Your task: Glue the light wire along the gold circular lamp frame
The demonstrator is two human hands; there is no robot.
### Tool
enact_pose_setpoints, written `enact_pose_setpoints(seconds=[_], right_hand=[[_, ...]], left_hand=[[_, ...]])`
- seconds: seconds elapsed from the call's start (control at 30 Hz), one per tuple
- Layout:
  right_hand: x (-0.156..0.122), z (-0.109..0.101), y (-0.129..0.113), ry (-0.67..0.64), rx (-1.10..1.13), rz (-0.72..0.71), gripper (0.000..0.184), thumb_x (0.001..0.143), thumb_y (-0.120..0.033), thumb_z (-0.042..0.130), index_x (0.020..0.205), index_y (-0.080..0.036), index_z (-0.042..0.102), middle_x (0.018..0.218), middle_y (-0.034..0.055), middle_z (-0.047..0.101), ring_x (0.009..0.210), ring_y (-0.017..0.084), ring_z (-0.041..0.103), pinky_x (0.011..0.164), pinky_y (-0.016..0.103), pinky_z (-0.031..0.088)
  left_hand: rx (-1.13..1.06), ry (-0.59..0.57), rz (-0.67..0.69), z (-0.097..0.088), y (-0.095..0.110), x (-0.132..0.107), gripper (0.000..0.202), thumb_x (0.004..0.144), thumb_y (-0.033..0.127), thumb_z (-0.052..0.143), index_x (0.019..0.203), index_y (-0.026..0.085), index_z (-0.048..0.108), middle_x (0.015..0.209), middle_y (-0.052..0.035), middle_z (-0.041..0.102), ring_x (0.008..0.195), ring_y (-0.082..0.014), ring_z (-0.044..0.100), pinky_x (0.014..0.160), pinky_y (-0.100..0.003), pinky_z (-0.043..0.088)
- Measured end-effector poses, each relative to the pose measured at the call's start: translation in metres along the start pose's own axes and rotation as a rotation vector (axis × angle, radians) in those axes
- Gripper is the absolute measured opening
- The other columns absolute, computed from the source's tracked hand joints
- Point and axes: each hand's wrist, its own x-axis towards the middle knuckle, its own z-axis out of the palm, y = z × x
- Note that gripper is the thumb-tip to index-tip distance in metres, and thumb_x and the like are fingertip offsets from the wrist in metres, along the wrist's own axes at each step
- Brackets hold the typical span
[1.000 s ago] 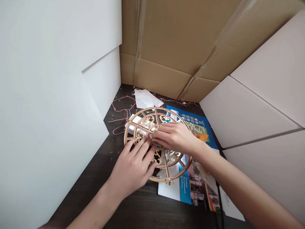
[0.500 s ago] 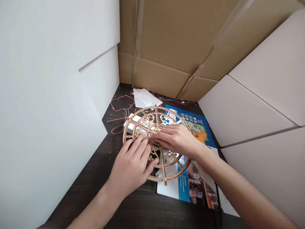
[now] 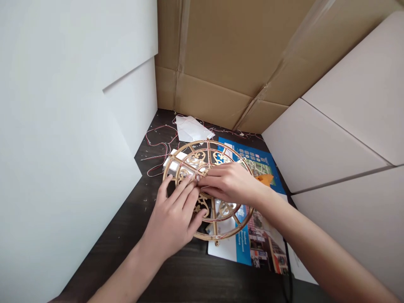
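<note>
Evidently, the left hand (image 3: 172, 214), fingers half-spread, is resting on the golden wheel (image 3: 215, 216) lying beneath both hands over the worktop (image 3: 126, 237); the right hand (image 3: 229, 182) is bunching its fingers near the wheel's middle, its hold hidden.

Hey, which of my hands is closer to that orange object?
Your right hand: it's over the gold wheel, just left of the orange object. Your left hand is farther left, across the wheel.
</note>
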Motion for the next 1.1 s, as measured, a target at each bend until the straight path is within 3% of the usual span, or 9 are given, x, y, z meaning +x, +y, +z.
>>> enact_pose_setpoints(seconds=[0.13,0.3,0.43,0.53,0.63,0.7,0.9,1.1], right_hand=[[0.002,-0.001,-0.003,-0.039,0.040,0.080,0.023,0.103,-0.034,0.053,0.102,-0.021,0.072,0.081,-0.0005,0.066,0.071,0.011,0.058,0.060,0.028,0.029],[0.002,-0.002,-0.003,-0.049,0.036,0.111,0.025,0.103,-0.037,0.053,0.101,-0.023,0.073,0.078,-0.0014,0.065,0.068,0.009,0.055,0.058,0.028,0.024],[0.005,-0.003,-0.004,-0.073,0.035,0.116,0.024,0.103,-0.036,0.053,0.098,-0.023,0.073,0.080,-0.0014,0.067,0.067,0.009,0.055,0.058,0.027,0.023],[0.011,-0.004,-0.008,-0.127,0.033,0.203,0.018,0.099,-0.035,0.060,0.097,-0.023,0.073,0.084,-0.0013,0.068,0.068,0.010,0.056,0.058,0.027,0.023],[0.017,-0.005,-0.013,-0.174,0.054,0.320,0.011,0.094,-0.032,0.066,0.092,-0.022,0.071,0.086,-0.0018,0.068,0.067,0.010,0.055,0.058,0.027,0.023],[0.021,-0.006,-0.016,-0.192,0.089,0.388,0.006,0.090,-0.027,0.068,0.088,-0.021,0.070,0.087,-0.0026,0.068,0.071,0.011,0.057,0.059,0.026,0.027],[0.026,-0.007,-0.019,-0.174,0.248,0.496,0.014,0.085,-0.016,0.069,0.096,-0.024,0.072,0.092,-0.0044,0.070,0.077,0.011,0.060,0.068,0.025,0.039],[0.024,-0.003,-0.020,-0.150,0.369,0.531,0.015,0.086,-0.010,0.067,0.086,-0.023,0.074,0.086,-0.0050,0.067,0.074,0.008,0.057,0.067,0.024,0.041]], left_hand=[[-0.007,0.018,-0.099,-0.004,-0.002,-0.006,0.035,0.099,0.029,0.052,0.126,0.006,0.058,0.139,-0.0174,0.060,0.140,-0.0382,0.043,0.117,-0.060,0.022],[-0.098,0.144,-0.390,-0.007,-0.012,-0.018,0.039,0.098,0.032,0.056,0.131,0.012,0.053,0.146,-0.0199,0.045,0.139,-0.0340,0.042,0.115,-0.054,0.039],[-0.273,0.098,-0.553,-0.004,-0.014,-0.023,0.039,0.100,0.035,0.053,0.135,0.019,0.046,0.146,-0.0162,0.040,0.136,-0.0282,0.048,0.107,-0.048,0.052],[-0.257,0.090,-0.502,-0.001,-0.011,-0.022,0.043,0.099,0.030,0.054,0.140,0.020,0.045,0.150,-0.0172,0.035,0.137,-0.0293,0.048,0.106,-0.049,0.053],[-0.138,0.129,-0.344,0.001,-0.007,-0.018,0.040,0.097,0.023,0.058,0.136,0.018,0.053,0.156,-0.0185,0.027,0.150,-0.0384,0.026,0.119,-0.060,0.036],[-0.133,0.125,-0.269,0.003,-0.004,-0.016,0.036,0.095,0.021,0.060,0.132,0.017,0.059,0.157,-0.0187,0.025,0.152,-0.0421,0.018,0.120,-0.063,0.032],[-0.150,0.088,-0.239,0.005,-0.004,-0.015,0.034,0.095,0.023,0.059,0.127,0.013,0.065,0.152,-0.0204,0.034,0.148,-0.0411,0.027,0.118,-0.061,0.037],[-0.135,0.070,-0.248,0.003,-0.004,-0.016,0.029,0.095,0.021,0.057,0.121,0.015,0.070,0.150,-0.0199,0.039,0.142,-0.0406,0.035,0.113,-0.060,0.042]])
